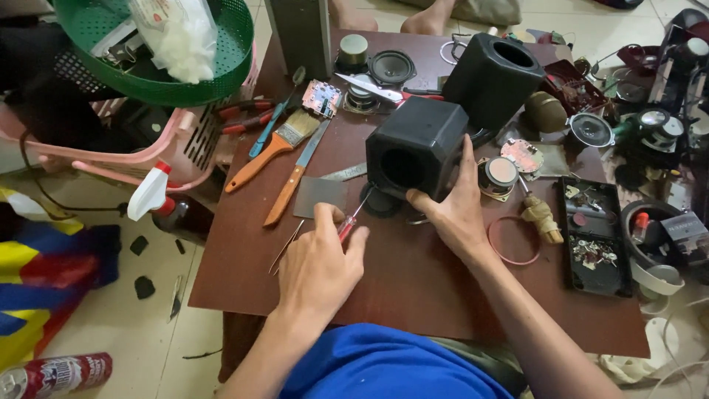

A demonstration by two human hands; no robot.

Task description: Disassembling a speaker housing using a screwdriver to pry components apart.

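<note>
Head view, looking down on a low brown surface (413, 273) crowded with parts.

My right hand (454, 210) is wrapped around the near speaker box (417, 148), thumb on its front lower edge and fingers up its right side. The box sits tilted, round opening facing me, which keeps the hole turned toward the tool. It rests on the surface at centre, just in front of a second black box (493, 77) of the same kind.

My left hand (319, 270) is closed on a red-handled screwdriver (351, 219). The shaft angles up toward the lower left corner of the held box; I think the tip sits just short of it, but the tip is too thin to be sure of contact.

Around the hands: a paintbrush (272, 146) and an orange-handled tool (294, 177) lie to the left, within reach. A loose speaker driver (501, 174) lies just right of the box, and a black tray of small parts (593, 233) is farther right. A green basket (159, 55) overhangs the far left corner.
</note>
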